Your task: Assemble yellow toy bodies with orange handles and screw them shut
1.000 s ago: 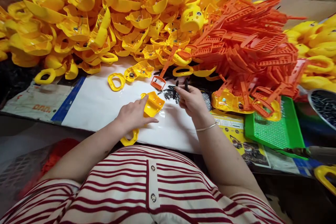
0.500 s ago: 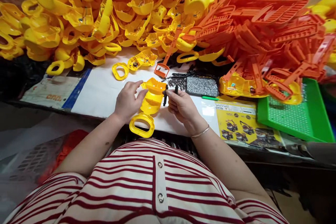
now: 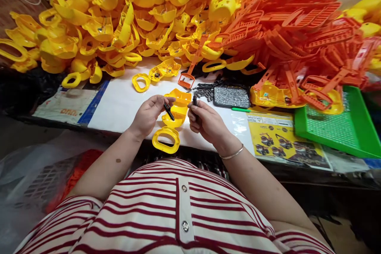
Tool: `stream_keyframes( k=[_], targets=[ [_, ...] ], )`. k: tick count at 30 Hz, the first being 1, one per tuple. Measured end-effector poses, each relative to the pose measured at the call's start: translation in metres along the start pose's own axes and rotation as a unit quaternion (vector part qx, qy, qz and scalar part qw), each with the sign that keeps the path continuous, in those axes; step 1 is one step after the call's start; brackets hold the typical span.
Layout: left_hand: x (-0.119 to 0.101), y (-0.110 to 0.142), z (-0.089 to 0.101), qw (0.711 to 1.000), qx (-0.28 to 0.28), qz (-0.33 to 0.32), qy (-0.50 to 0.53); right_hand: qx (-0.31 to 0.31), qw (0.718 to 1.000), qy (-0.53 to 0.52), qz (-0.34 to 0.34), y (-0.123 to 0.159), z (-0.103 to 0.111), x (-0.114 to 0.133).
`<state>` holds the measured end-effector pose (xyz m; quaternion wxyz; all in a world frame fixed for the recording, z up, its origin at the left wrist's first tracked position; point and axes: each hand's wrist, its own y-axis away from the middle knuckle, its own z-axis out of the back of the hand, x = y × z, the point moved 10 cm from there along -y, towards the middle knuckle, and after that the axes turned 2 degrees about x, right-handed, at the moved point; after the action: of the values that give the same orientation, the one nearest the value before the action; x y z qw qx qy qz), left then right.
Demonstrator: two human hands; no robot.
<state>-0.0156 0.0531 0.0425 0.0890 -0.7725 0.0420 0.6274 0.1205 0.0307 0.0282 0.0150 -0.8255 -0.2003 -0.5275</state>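
Note:
My left hand point(image 3: 148, 115) pinches a small black plastic pin point(image 3: 169, 111), which slants down to the right. Between finger and thumb of my right hand point(image 3: 205, 121) a second black pin point(image 3: 194, 100) stands nearly upright. Below and between the hands lies a yellow plastic shell half point(image 3: 175, 117), hollow side up, with its ring handle point(image 3: 166, 140) toward me at the table's front edge. Just beyond it are a loose pile of black pins point(image 3: 204, 92) and an orange shovel-shaped part point(image 3: 187, 80).
A black-rimmed tray of small silvery pieces point(image 3: 231, 97) sits right of the pins, a green pen-like stick point(image 3: 241, 110) before it. Heaps of yellow shells point(image 3: 119, 20) and orange parts point(image 3: 291, 27) fill the back. At right are a green basket point(image 3: 357, 127) and a printed yellow sheet point(image 3: 276, 135).
My right hand has come from the black pin pile to the yellow shell with two pins. One pin has passed to my left hand, which has let go of the shell.

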Motion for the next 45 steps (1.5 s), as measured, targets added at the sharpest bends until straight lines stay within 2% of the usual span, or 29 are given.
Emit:
stream_keyframes(
  k=[4,7,10,14,19,21,23,25,28,30,32,35,39,42,45],
  targets=[
    [-0.006,0.006,0.011,0.991,-0.009,-0.020,-0.129,-0.008,1.000,-0.015,-0.004,-0.003,0.010,-0.007],
    [-0.005,0.014,0.001,0.969,0.023,-0.044,-0.244,-0.018,0.999,-0.037,-0.018,-0.004,0.018,-0.017],
    [0.002,0.023,-0.014,0.948,0.058,-0.062,-0.307,-0.031,0.999,-0.028,0.005,-0.005,0.025,-0.016],
    [0.015,0.028,-0.023,0.953,0.056,-0.052,-0.292,-0.061,0.997,-0.010,0.049,-0.003,0.035,-0.009],
    [0.037,0.030,-0.030,0.975,0.043,0.005,-0.219,-0.059,0.997,0.022,0.046,0.000,0.038,-0.003],
    [0.038,0.031,-0.029,0.978,0.032,0.004,-0.208,-0.062,0.995,0.035,0.063,0.001,0.041,0.004],
    [0.030,0.030,-0.027,0.972,0.016,-0.026,-0.231,-0.071,0.993,0.036,0.088,0.004,0.044,0.012],
    [0.016,0.028,-0.027,0.954,0.013,-0.075,-0.291,-0.076,0.991,0.034,0.105,0.005,0.046,0.018],
    [0.002,0.022,-0.041,0.903,0.062,-0.132,-0.404,-0.079,0.987,0.068,0.118,0.005,0.046,0.025],
    [0.003,0.015,-0.054,0.867,0.108,-0.135,-0.467,-0.099,0.977,0.121,0.145,0.003,0.048,0.035],
    [0.010,0.009,-0.066,0.836,0.151,-0.121,-0.514,-0.138,0.955,0.180,0.192,0.001,0.054,0.051],
    [0.019,0.005,-0.082,0.797,0.189,-0.108,-0.563,-0.167,0.923,0.245,0.246,-0.008,0.059,0.069],
    [0.022,0.006,-0.093,0.764,0.193,-0.113,-0.605,-0.134,0.918,0.277,0.252,-0.029,0.055,0.071],
    [0.023,0.009,-0.098,0.748,0.200,-0.112,-0.623,-0.144,0.912,0.286,0.257,-0.039,0.054,0.067],
    [0.023,0.011,-0.100,0.744,0.205,-0.113,-0.626,-0.153,0.922,0.247,0.256,-0.043,0.057,0.059]
  ],
)
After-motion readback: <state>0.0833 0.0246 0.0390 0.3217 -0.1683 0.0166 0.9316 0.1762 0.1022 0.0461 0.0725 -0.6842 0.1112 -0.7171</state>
